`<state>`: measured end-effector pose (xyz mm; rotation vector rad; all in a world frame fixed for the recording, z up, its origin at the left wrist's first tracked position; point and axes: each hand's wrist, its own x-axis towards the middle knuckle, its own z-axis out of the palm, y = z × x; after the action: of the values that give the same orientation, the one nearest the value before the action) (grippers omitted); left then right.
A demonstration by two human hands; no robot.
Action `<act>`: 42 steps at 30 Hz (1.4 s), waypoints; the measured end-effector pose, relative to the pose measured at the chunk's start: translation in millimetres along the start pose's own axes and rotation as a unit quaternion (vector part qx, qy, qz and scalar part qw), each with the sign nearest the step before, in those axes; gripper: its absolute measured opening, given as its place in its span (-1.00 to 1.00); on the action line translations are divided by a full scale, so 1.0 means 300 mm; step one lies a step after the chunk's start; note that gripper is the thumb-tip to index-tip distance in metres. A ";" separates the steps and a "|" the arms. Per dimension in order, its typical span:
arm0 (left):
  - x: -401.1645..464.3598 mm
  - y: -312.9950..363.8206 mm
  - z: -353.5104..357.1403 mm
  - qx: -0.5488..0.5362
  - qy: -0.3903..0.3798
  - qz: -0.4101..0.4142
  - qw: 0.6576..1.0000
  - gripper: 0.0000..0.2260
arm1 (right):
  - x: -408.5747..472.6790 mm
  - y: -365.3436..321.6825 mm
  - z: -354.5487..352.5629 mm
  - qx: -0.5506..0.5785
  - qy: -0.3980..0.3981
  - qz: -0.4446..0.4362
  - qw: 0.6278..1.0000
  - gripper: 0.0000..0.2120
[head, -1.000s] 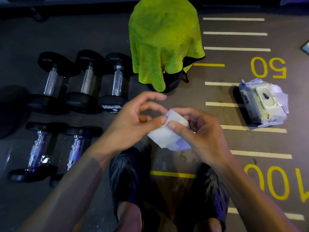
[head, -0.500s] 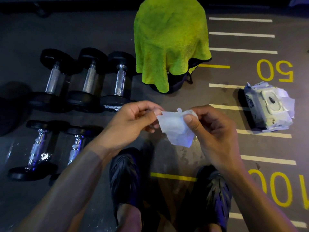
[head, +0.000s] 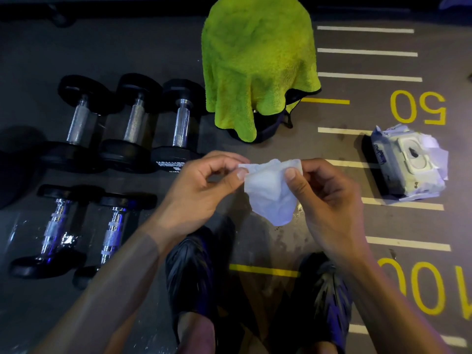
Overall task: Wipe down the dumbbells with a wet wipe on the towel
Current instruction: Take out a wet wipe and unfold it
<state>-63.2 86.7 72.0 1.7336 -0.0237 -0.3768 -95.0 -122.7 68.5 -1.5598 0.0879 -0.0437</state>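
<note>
A white wet wipe [head: 270, 192] hangs crumpled between my hands above the floor. My left hand [head: 199, 192] pinches its left top corner and my right hand [head: 324, 198] pinches its right top corner. Three black dumbbells with silver handles [head: 135, 123] lie side by side at the upper left. Two smaller chrome-handled dumbbells [head: 112, 226] lie in front of them at the lower left. A lime-green towel [head: 258, 60] is draped over a dark bag at the top centre.
A pack of wet wipes [head: 408, 162] lies on the floor at the right. White and yellow floor lines with the numbers 50 and 100 run down the right side. My two dark shoes [head: 191, 274] are on the floor below my hands.
My hands have moved apart and spread the wipe from a folded wad into a wider, hanging sheet. The view has shifted slightly.
</note>
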 end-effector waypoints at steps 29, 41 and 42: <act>-0.017 0.052 0.064 -0.022 0.089 0.061 0.994 -0.89 | 0.055 -0.014 0.093 0.235 0.035 0.173 0.956 -0.61; 0.028 0.051 0.075 -0.040 0.118 0.004 0.992 -0.61 | 0.024 0.016 0.105 0.242 -0.027 0.218 0.945 -0.44; 0.030 0.049 0.071 -0.045 0.119 -0.007 0.992 -0.64 | 0.010 0.017 0.092 0.254 -0.065 0.246 0.933 -0.47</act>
<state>-57.3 61.4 80.9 1.6790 0.1759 -0.1779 -89.7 -95.5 63.6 -0.9838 0.3348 0.4053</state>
